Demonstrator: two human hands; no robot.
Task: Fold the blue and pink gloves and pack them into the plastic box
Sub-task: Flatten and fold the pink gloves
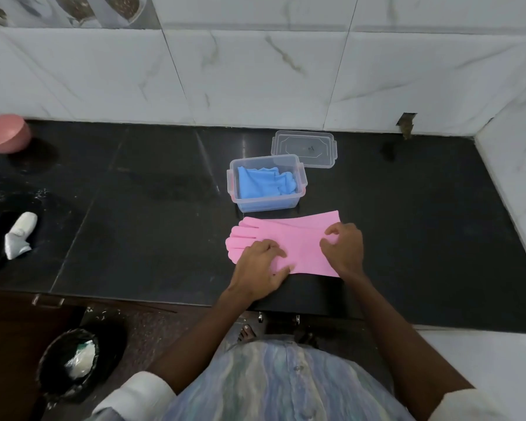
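A person stands at a dark counter (152,208), looking down at both hands. The pink gloves (298,238) lie flat and stacked near the front edge, fingers pointing left, cuffs right. The left hand (261,265) rests open, palm down, pressing the glove palms. The right hand (345,247) has its fingers curled, pinching the pink rubber near the cuffs. Just behind the gloves sits the open plastic box (268,205), with the folded blue gloves (264,182) already inside. Its clear lid (304,148) lies behind it, near the tiled wall.

Likely risks: the springy rubber may unfold once pressure lifts, and the two gloves may slide apart because the cuffs already fan out slightly. The near glove edge lies close to the counter's front lip, so a pull toward the body could drag it off. A fold swept forward could nudge the box. Open counter lies left and right of the gloves.
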